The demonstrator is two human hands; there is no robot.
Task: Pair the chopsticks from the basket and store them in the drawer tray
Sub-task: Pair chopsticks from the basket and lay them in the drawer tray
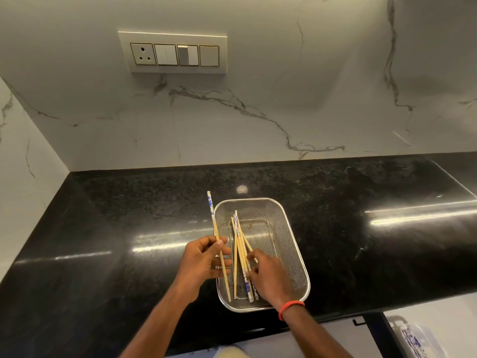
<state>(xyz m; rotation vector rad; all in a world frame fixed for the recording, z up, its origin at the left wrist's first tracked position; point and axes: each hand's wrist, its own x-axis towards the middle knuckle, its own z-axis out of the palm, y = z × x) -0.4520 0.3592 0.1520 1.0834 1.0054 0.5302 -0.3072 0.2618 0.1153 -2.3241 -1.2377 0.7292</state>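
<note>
Chopsticks being sorted at a mesh basket on a black desk.
The loose chopsticks (pixel 239 250), pale wood with blue-patterned ends, lie in a crossed heap inside the steel mesh basket (pixel 291 228). The right hand (pixel 268 276) reaches into it, its fingers (pixel 252 255) curled onto the heap and pinching at the sticks. Just beside the basket's left rim, the left hand (pixel 202 259) grips a single chopstick (pixel 213 222), patterned end pointing away, thumb pressed across it. A red band (pixel 290 307) circles the right wrist. The basket stands near the front edge of the desk (pixel 124 228), below a marble wall with a switch panel (pixel 173 54).
</note>
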